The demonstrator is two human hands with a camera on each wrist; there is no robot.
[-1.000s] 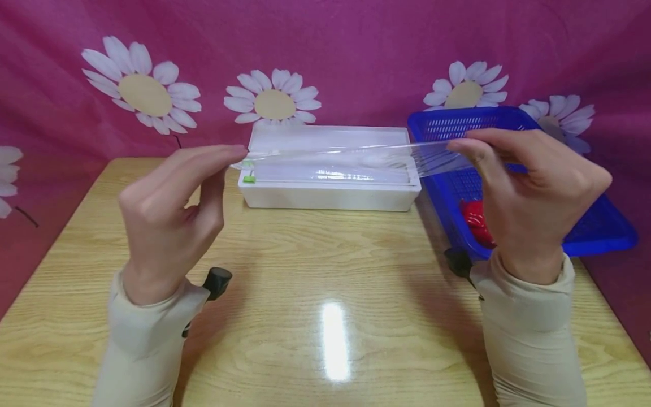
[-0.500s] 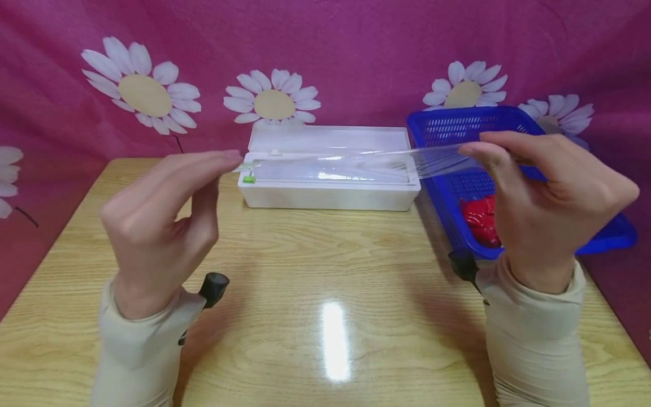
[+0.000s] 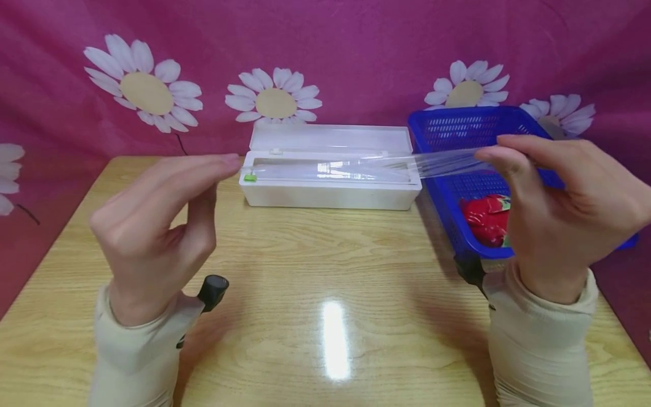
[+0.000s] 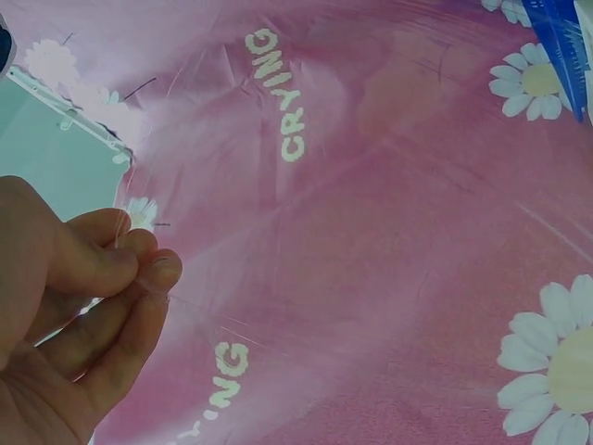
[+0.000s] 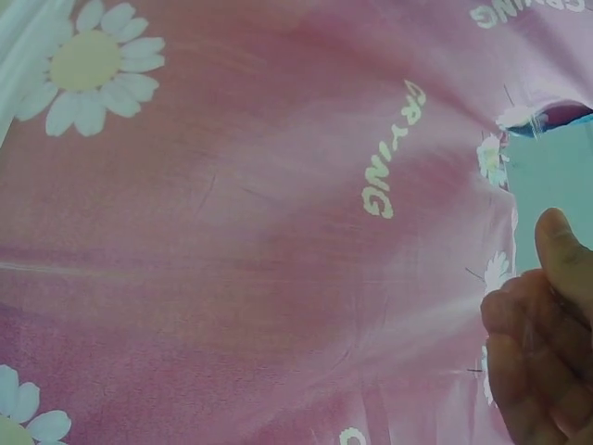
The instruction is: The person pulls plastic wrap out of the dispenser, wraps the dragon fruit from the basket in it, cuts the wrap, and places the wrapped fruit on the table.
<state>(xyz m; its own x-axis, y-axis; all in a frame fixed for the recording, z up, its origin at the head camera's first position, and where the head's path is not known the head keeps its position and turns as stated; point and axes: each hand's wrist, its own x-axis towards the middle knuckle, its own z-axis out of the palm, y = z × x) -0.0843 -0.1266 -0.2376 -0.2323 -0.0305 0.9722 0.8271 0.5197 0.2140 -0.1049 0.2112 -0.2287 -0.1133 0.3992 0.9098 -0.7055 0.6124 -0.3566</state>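
Observation:
A clear sheet of plastic wrap (image 3: pixel 450 163) stretches between the two hands, in front of and over the white wrap dispenser box (image 3: pixel 330 195). The box's lid (image 3: pixel 330 137) stands raised at the back. With thumb and fingertips, the left hand (image 3: pixel 157 226) pinches the sheet's left end. On the other side, the right hand (image 3: pixel 564 209) pinches the right end, where the film gathers into creases. The left wrist view looks through the film, past the pinching left fingers (image 4: pixel 159 273). In the right wrist view the right hand (image 5: pixel 533 352) shows at the right edge.
A blue basket (image 3: pixel 442 217) stands right of the box, partly behind the right hand, with a red packet (image 3: pixel 483 220) inside. A green slider (image 3: pixel 250 177) sits at the box's left end. Behind the wooden table (image 3: pixel 285 316) hangs a pink daisy-print cloth (image 3: pixel 356 62).
Both hands have moved apart and slightly towards the person, the right one farther to the right, drawing the plastic wrap along. More of the red packet shows.

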